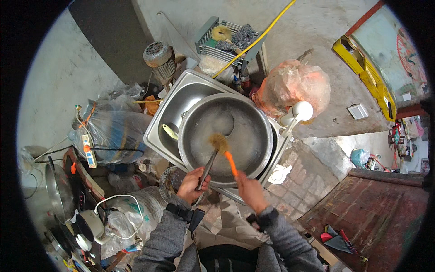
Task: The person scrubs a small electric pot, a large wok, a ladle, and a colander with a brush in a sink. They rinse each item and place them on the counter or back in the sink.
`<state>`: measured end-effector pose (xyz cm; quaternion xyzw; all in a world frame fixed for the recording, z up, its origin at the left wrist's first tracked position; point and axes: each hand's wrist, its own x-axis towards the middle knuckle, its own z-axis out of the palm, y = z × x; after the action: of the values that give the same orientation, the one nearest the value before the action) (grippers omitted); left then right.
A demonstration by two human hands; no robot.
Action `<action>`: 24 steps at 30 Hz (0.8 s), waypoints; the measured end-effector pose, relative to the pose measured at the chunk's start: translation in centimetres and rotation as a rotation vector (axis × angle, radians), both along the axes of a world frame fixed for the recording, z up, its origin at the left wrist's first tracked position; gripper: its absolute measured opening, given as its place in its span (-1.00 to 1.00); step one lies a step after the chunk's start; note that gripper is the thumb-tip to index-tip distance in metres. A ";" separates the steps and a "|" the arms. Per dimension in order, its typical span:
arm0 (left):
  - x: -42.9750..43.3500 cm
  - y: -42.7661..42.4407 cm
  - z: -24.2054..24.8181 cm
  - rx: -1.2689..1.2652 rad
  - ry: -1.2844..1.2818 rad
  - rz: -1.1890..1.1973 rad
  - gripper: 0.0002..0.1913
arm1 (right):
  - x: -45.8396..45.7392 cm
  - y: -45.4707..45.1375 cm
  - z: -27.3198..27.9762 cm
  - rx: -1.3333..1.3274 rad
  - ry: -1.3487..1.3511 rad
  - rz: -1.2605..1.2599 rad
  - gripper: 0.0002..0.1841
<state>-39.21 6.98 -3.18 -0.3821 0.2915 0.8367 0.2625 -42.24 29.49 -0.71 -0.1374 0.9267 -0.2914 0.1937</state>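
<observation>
A large round metal basin [268, 136] with cloudy water sits on the stainless steel sink [159, 102], covering its right part. My left hand [193, 186] grips the dark handle of a metal kitchen utensil [209, 166], which slants over the basin. A rounded shape beyond the bristles may be the utensil's head; I cannot tell. In my right hand [250, 191] is the orange handle of a scrubbing brush [231, 162]. Its brown bristles lie against the utensil, over the middle of the basin. A pale green handle [170, 131] rests in the sink's left part.
A white faucet fitting [299, 112] stands at the sink's right corner. Behind the sink are a drain rack [221, 44] with scrubbers, a yellow hose [255, 40], an electric motor [159, 59] and a plastic-wrapped bundle [295, 85]. A pot [90, 222] and sacks crowd the left.
</observation>
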 end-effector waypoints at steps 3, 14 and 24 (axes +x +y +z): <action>0.3 0.0 1.0 0.061 -0.007 0.022 -0.74 | -3.7 0.8 -1.7 0.038 0.093 -0.033 -0.70; 4.4 -2.0 2.4 0.738 0.029 0.307 -0.44 | -7.4 1.8 -7.2 -0.033 0.299 -0.163 -0.76; 4.2 -3.7 0.4 -0.500 0.177 -0.444 -0.74 | -1.9 -0.5 -2.2 -0.088 0.150 0.096 -0.63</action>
<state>-35.04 3.27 -2.78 -0.2878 0.5850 0.6918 0.3103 -44.09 29.03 -2.93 -0.2116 0.9172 -0.3111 0.1314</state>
